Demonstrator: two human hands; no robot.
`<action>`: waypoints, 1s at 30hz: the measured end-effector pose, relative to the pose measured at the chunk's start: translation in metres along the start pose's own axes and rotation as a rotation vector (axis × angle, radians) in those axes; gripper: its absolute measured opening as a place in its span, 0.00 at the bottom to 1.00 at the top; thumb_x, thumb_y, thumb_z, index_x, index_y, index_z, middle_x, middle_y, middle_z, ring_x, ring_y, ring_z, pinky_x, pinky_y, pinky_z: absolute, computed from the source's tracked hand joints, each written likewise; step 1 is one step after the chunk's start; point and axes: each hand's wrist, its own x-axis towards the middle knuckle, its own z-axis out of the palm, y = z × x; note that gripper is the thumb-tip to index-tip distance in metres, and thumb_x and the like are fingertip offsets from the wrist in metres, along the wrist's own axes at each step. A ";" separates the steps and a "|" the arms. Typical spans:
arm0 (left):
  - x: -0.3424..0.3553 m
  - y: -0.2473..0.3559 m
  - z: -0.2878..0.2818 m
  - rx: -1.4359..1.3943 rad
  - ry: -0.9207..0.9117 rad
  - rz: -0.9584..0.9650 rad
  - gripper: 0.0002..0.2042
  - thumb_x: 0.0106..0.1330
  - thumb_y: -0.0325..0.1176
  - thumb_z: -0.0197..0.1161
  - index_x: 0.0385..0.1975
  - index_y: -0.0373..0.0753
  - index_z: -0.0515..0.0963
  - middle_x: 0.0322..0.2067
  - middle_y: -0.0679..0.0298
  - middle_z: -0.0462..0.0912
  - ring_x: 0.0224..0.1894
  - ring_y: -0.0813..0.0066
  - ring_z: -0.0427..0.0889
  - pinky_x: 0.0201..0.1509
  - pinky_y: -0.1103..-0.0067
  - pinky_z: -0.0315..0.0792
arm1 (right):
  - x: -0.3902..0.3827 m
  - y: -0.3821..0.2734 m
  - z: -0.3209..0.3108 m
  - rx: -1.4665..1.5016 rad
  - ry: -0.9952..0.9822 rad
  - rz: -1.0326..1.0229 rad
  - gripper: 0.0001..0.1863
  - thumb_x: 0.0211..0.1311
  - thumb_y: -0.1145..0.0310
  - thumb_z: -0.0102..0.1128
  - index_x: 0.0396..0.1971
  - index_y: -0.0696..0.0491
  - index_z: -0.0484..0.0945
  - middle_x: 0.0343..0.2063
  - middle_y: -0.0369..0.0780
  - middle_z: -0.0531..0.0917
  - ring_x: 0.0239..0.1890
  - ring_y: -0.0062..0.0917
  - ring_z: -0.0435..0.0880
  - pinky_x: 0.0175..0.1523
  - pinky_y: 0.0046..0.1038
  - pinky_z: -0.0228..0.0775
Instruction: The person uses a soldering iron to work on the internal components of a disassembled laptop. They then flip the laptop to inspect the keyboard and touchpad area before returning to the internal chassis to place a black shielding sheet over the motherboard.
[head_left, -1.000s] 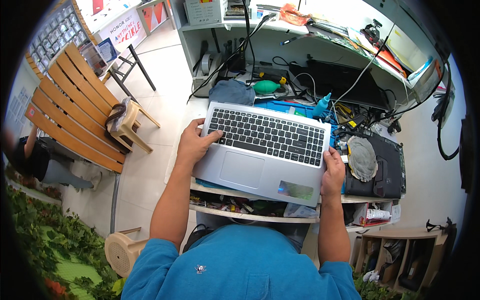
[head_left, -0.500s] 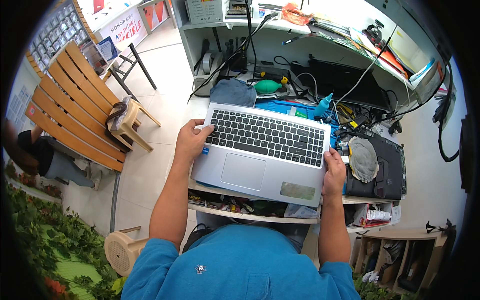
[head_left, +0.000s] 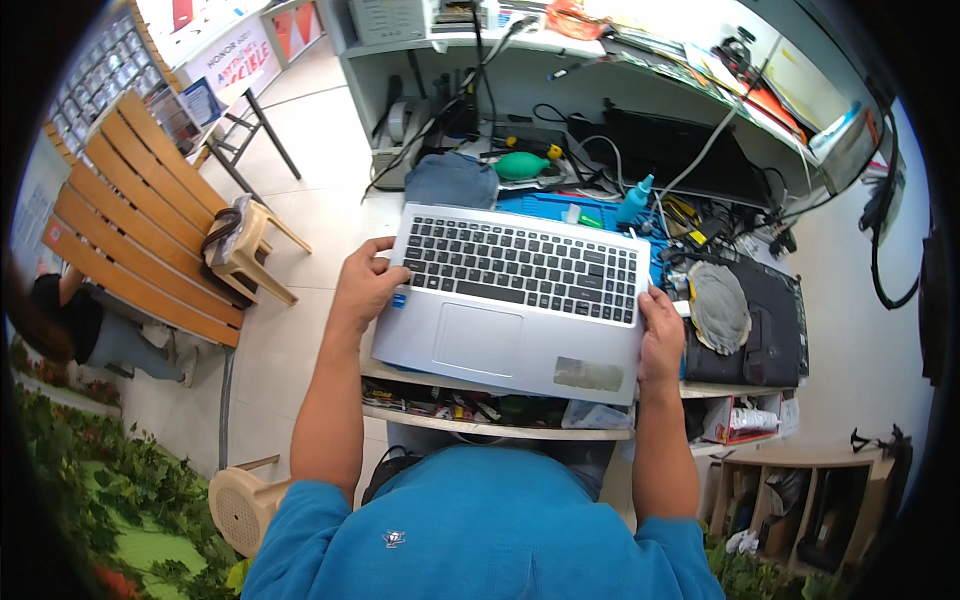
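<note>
A silver laptop base (head_left: 478,338) with a black keyboard lies flat in front of me; no screen shows on it. My left hand (head_left: 366,285) grips its left edge, thumb on top beside the keyboard and fingers curled round the side. At the right edge, my right hand (head_left: 660,335) holds it with the thumb along the rim; the fingers underneath are mostly hidden. Behind the laptop base sit a folded blue-grey cloth (head_left: 450,182), a green rubber air blower (head_left: 522,166) and a blue squeeze bottle (head_left: 634,200). A blue mat (head_left: 535,207) shows partly beneath it.
To the right, a round grey pad (head_left: 719,308) rests on a black laptop part (head_left: 775,340). Cables and tools crowd the bench back, below a loaded shelf (head_left: 400,45). An open drawer (head_left: 490,427) juts out at my waist. Plastic stools and a wooden bench (head_left: 150,210) stand left.
The whole view has shifted slightly, so everything sits a little further left. My left thumb has slid a little nearer along the laptop base's left edge. Both hands keep their hold.
</note>
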 end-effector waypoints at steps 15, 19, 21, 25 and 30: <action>-0.012 0.012 -0.003 -0.141 0.007 0.060 0.32 0.68 0.27 0.66 0.71 0.18 0.73 0.51 0.51 0.92 0.50 0.72 0.90 0.62 0.81 0.79 | -0.011 -0.031 0.030 -0.090 -0.080 0.163 0.42 0.60 0.80 0.80 0.70 0.72 0.63 0.56 0.54 0.87 0.56 0.33 0.90 0.65 0.34 0.83; -0.015 0.016 -0.005 -0.132 0.008 0.047 0.31 0.68 0.26 0.65 0.71 0.17 0.73 0.52 0.51 0.91 0.51 0.71 0.90 0.62 0.80 0.79 | -0.011 -0.034 0.034 -0.156 -0.087 0.195 0.43 0.60 0.79 0.81 0.70 0.72 0.64 0.58 0.54 0.86 0.58 0.33 0.90 0.65 0.34 0.84; -0.018 0.018 -0.004 -0.135 0.011 0.057 0.32 0.68 0.26 0.65 0.72 0.16 0.72 0.52 0.49 0.91 0.51 0.70 0.90 0.63 0.79 0.79 | -0.012 -0.034 0.036 -0.196 -0.094 0.193 0.43 0.60 0.79 0.81 0.69 0.72 0.64 0.58 0.54 0.86 0.58 0.33 0.90 0.65 0.34 0.84; -0.018 0.014 -0.005 -0.152 0.008 0.097 0.32 0.70 0.25 0.65 0.73 0.15 0.69 0.51 0.47 0.91 0.52 0.70 0.91 0.62 0.79 0.80 | -0.010 -0.032 0.035 -0.268 -0.102 0.182 0.46 0.59 0.71 0.85 0.69 0.72 0.64 0.57 0.54 0.86 0.58 0.33 0.90 0.64 0.33 0.83; -0.031 0.015 -0.001 -0.156 0.041 0.146 0.32 0.70 0.22 0.65 0.73 0.15 0.69 0.53 0.45 0.91 0.53 0.70 0.91 0.61 0.78 0.82 | -0.007 -0.036 0.043 -0.679 -0.089 0.105 0.55 0.51 0.48 0.91 0.68 0.69 0.70 0.58 0.54 0.87 0.58 0.38 0.91 0.65 0.35 0.82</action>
